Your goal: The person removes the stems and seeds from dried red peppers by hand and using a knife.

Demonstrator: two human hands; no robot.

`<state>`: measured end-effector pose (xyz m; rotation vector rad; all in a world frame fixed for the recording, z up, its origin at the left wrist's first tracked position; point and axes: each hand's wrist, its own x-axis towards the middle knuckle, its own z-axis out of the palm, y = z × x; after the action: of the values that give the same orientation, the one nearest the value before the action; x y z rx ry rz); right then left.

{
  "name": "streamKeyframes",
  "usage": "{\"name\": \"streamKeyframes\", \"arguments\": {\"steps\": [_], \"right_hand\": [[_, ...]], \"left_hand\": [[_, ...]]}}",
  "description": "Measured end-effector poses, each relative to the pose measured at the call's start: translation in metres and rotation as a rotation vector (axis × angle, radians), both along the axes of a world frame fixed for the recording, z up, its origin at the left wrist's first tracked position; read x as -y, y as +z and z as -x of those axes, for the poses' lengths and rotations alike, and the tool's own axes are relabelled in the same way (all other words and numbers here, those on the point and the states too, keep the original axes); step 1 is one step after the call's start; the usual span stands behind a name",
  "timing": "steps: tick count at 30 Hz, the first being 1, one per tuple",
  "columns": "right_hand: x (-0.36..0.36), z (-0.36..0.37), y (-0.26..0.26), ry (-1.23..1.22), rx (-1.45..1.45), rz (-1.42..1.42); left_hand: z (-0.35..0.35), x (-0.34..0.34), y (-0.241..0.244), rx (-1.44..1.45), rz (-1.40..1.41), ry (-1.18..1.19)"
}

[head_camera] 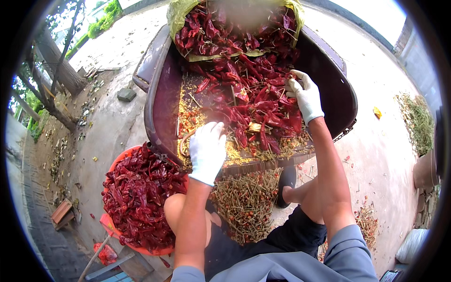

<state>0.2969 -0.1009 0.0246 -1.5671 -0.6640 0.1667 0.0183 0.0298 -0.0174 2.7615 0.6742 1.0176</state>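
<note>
Dried red chili peppers (pixel 257 102) lie spread over the bed of a dark maroon cart (pixel 155 105), with yellow seeds (pixel 236 153) under and around them. My left hand (pixel 207 149), in a white knit glove, is at the near edge of the bed beside a curved brown handle or ring; whether its fingers grip this is unclear. Farther right, my gloved right hand (pixel 304 93) has bent fingertips at a chili on the heap's right side; its hold is partly hidden. A yellow-green woven sack (pixel 178 21), open towards me, spills chilies at the far end.
An orange-red basin (pixel 155 251) heaped with chilies stands on the ground at the left. Cut stems (pixel 246 204) are piled between my legs, below the cart. A grey stone (pixel 126 94), bricks (pixel 62 213) and trees are farther left. A brown bucket (pixel 425 171) stands at the right.
</note>
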Motion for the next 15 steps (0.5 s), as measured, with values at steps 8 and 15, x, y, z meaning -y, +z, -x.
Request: {"name": "streamKeyframes", "arguments": {"steps": [8, 15], "right_hand": [[-0.004, 0.004, 0.012, -0.083, 0.144, -0.087], [0.001, 0.007, 0.021, -0.014, 0.262, -0.132]], "left_hand": [[0.012, 0.017, 0.012, 0.141, 0.140, -0.022], [0.019, 0.025, 0.011, 0.192, 0.166, -0.102]]}}
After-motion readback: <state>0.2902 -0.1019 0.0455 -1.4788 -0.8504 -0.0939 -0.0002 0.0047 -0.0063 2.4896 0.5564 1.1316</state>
